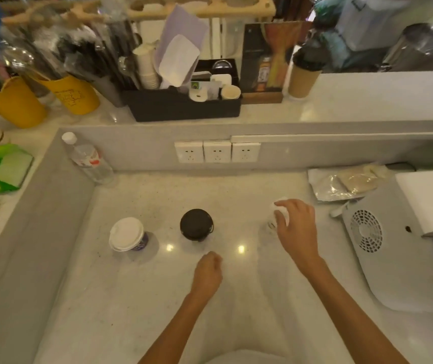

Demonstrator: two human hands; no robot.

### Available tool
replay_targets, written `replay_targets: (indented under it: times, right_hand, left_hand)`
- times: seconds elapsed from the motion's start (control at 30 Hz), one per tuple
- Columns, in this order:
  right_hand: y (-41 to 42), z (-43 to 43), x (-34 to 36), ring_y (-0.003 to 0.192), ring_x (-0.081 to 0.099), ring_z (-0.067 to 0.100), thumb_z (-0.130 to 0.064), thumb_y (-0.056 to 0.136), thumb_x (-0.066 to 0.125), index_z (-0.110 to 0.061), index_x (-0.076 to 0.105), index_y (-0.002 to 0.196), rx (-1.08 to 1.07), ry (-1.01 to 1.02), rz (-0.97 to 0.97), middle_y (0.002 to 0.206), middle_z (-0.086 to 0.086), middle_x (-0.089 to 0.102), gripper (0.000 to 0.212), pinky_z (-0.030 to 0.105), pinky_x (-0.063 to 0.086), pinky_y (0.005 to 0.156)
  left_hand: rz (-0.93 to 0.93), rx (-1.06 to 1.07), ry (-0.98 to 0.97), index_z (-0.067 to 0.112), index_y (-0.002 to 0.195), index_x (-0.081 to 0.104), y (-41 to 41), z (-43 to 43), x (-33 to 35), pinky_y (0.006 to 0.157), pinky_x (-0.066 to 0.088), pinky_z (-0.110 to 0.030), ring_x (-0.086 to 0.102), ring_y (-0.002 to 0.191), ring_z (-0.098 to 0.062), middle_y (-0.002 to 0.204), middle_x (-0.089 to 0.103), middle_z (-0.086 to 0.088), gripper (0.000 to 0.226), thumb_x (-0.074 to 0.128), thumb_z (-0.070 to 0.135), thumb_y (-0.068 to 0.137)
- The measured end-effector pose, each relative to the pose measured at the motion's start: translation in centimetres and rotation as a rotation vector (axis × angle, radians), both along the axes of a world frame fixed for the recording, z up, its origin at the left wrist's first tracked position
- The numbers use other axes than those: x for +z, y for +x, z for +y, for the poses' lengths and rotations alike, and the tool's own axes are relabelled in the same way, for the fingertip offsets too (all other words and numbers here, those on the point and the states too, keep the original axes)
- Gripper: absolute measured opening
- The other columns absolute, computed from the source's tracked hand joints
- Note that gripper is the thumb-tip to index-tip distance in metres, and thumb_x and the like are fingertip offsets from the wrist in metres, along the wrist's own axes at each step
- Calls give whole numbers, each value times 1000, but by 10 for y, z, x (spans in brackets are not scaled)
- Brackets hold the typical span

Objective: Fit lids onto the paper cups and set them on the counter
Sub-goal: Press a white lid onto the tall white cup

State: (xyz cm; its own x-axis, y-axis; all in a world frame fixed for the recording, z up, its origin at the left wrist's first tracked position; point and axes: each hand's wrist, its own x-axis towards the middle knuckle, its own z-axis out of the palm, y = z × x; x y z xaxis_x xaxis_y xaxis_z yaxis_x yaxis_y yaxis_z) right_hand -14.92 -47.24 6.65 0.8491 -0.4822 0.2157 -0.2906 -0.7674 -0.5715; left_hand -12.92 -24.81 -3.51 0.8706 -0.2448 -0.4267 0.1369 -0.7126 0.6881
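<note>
Three lidded cups stand on the pale counter [157,298]. A purple-sided cup with a white lid [127,234] is at the left. A cup with a black lid [196,224] stands in the middle. My right hand [295,224] rests over the top of a white-lidded cup [278,215] at the right, fingers curled around its lid. My left hand [208,271] is a loose fist just in front of the black-lidded cup, holding nothing and touching no cup. A brown cup with a black lid [305,74] stands on the raised shelf behind.
A water bottle [89,160] leans in the back left corner. Wall sockets [217,151] line the back wall. A plastic bag [346,183] and a grey machine with a fan grille [383,240] fill the right side. A black organiser box [183,106] and yellow holders [15,103] sit on the upper shelf.
</note>
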Motion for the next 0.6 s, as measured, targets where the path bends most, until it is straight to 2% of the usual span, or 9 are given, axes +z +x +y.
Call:
replay_targets:
  times: [0.07, 0.13, 0.2, 0.23, 0.27, 0.33, 0.4, 0.5, 0.6]
  right_hand:
    - [3, -20, -2, 122, 47, 35, -30, 89, 69, -14, 60, 124, 56, -2, 204, 130, 11, 57, 39, 34, 34, 103]
    - [5, -28, -5, 127, 46, 35, -38, 82, 75, -13, 57, 127, 139, -66, 315, 136, 11, 53, 54, 41, 35, 105]
    - [4, -33, -10, 125, 48, 35, -32, 78, 79, -14, 59, 124, 212, -124, 309, 136, 9, 55, 53, 43, 39, 102]
    - [4, -37, -12, 125, 51, 34, -27, 78, 79, -14, 61, 122, 241, -132, 289, 135, 8, 56, 49, 42, 40, 102]
    - [3, -41, -14, 126, 51, 32, -23, 78, 78, -14, 63, 122, 267, -120, 268, 136, 8, 57, 47, 42, 40, 103]
    - [4, -52, -15, 131, 49, 28, -20, 82, 76, -14, 65, 122, 322, -58, 239, 139, 8, 57, 42, 38, 36, 109]
    - [6, -65, -9, 129, 52, 24, -20, 88, 71, -14, 67, 122, 358, 35, 231, 137, 5, 60, 35, 33, 36, 108]
    - [7, -75, 17, 114, 60, 19, -20, 88, 71, -15, 72, 114, 389, 173, 178, 123, 0, 67, 26, 30, 47, 97]
    - [6, -67, 59, 97, 60, 14, -30, 82, 77, -24, 76, 96, 375, 153, -5, 96, -16, 67, 16, 19, 41, 88]
  left_hand:
    - [31, -66, -104, 10, 127, 52, 5, -42, 14, 92, 40, -21, 54, 115, -19, 129, 55, -8, 33, 52, 7, 94]
    - [14, -155, -181, 9, 147, 30, 16, -83, 24, 112, 32, -31, 38, 137, -24, 151, 35, -9, 63, 60, 10, 92]
    - [-15, -230, -195, 13, 152, 15, 25, -118, 30, 119, 23, -38, 23, 145, -23, 159, 20, -6, 86, 70, 17, 86]
    - [-13, -236, -221, 15, 153, 13, 29, -132, 32, 119, 24, -39, 22, 145, -22, 159, 19, -5, 94, 75, 18, 82]
    - [9, -226, -284, 17, 152, 15, 33, -144, 34, 117, 28, -42, 27, 143, -23, 158, 23, -5, 97, 79, 18, 78]
    - [69, -183, -452, 22, 141, 28, 35, -160, 37, 105, 45, -39, 45, 131, -22, 148, 39, -6, 85, 81, 15, 75]
    - [49, -159, -507, 29, 128, 32, 35, -165, 42, 85, 53, -19, 57, 114, -15, 133, 50, -2, 69, 79, 20, 78]
    - [-25, -97, -571, 22, 123, 32, 32, -158, 59, 72, 51, -11, 56, 106, -14, 123, 46, -1, 66, 80, 26, 77]
    - [-179, -100, -595, 27, 125, 24, 30, -137, 90, 74, 51, -13, 53, 107, -8, 127, 35, -6, 76, 80, 27, 75]
